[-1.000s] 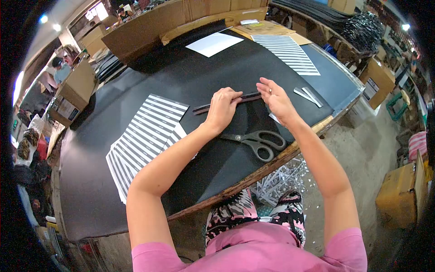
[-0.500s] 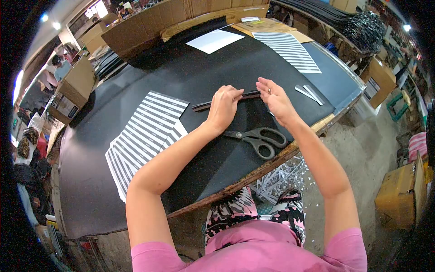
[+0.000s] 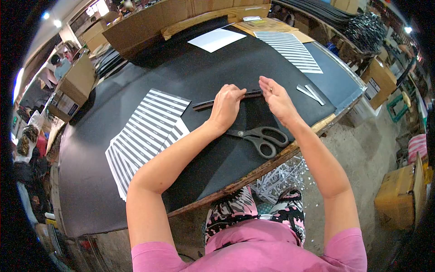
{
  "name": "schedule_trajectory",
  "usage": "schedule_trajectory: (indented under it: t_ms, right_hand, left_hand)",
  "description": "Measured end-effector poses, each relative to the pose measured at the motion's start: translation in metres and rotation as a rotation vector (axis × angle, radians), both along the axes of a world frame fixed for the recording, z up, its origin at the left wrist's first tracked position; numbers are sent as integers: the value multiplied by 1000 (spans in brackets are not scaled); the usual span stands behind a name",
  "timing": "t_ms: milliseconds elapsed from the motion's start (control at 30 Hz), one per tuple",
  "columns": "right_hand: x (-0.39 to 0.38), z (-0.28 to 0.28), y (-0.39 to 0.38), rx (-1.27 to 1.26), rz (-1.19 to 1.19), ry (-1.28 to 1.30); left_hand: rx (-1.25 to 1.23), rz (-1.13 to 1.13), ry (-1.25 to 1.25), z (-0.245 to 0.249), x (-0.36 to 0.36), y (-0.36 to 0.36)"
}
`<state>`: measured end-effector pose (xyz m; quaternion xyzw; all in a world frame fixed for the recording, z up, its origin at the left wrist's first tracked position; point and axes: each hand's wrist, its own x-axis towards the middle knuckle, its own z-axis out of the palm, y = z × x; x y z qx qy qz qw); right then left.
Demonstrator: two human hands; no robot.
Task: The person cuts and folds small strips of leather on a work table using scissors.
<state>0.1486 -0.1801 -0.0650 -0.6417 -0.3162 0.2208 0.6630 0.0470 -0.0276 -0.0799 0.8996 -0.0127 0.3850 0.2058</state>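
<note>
A thin bundle of dark strips lies slantwise above the black tabletop. My left hand is closed around its middle, with thumb and fingers pinched on it. At the bundle's right end is my right hand, fingers stretched out and palm turned toward that end; whether it touches cannot be made out. Scissors with dark grey handles rest just below both hands, near the table edge. To the left sits a fanned pile of sheets printed with black and white stripes.
Two or so loose cut strips lie to the right. A white sheet and another striped sheet are at the back of the black table. Paper scraps litter the floor below. A cardboard box stands at left.
Both hands stay nearly in place around the bundle. My right fingers have straightened and shifted slightly at its end. The view has moved a little.
</note>
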Motion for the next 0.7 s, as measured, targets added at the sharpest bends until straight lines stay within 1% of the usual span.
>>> schedule_trajectory:
  t_ms: [67, 100, 167, 200, 267, 300, 367, 500, 633, 700]
  right_hand:
    - [8, -4, -3, -138, -121, -665]
    - [6, 0, -2, -138, -121, -665]
    - [0, 10, 0, -94, -181, -872]
    - [1, 11, 1, -94, -181, -871]
    - [4, 14, 4, -122, -120, -1002]
    - [6, 13, 6, -123, -122, -1001]
    - [11, 9, 11, -123, -73, -1123]
    - [16, 13, 16, -151, -34, -1104]
    - [26, 12, 12, -142, -50, -1116]
    - [31, 15, 6, -146, -11, -1082]
  left_hand:
    - [22, 10, 14, -1, 0, 0]
    - [21, 10, 14, -1, 0, 0]
    - [12, 8, 32, -1, 0, -1]
    - [11, 8, 33, 0, -1, -1]
    - [20, 12, 28, 0, -1, -2]
    - [20, 10, 29, 0, 0, -2]
    - [44, 11, 15, 0, -1, -1]
    - [19, 9, 19, 2, -2, 1]
    - [-19, -15, 28, 3, -11, 13]
    - [-29, -27, 36, 5, -16, 19]
